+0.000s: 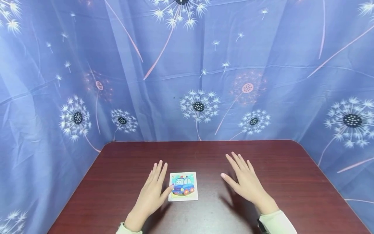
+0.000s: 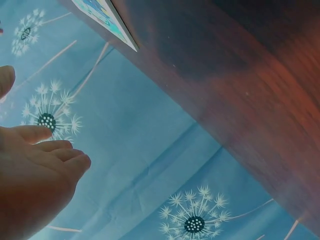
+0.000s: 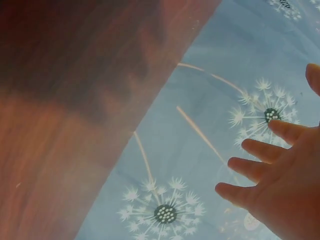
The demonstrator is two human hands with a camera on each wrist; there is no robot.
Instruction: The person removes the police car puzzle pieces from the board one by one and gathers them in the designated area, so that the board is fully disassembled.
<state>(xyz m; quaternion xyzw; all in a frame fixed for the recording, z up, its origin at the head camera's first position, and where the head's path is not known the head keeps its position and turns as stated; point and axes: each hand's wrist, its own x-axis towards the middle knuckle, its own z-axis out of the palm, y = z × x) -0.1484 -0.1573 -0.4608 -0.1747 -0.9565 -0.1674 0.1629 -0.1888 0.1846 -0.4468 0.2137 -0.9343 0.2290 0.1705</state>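
behind everything i see the blue curtain [image 1: 163, 104], then the dark red table [image 1: 207, 159]. the left hand [image 1: 151, 196] and right hand [image 1: 248, 184] are both spread, gripping nothing. the square car picture [image 1: 184, 187] lies flat between them, left thumb overlapping its edge; contact i can't tell. i'd steady it lightly by opposite edges.

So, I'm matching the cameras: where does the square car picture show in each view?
Head: the car picture lies on the table, lower middle, by the left hand.
Left wrist: cut off at the top edge, left of centre.
Right wrist: not in it.
Shared landmark: the dandelion-print curtain.
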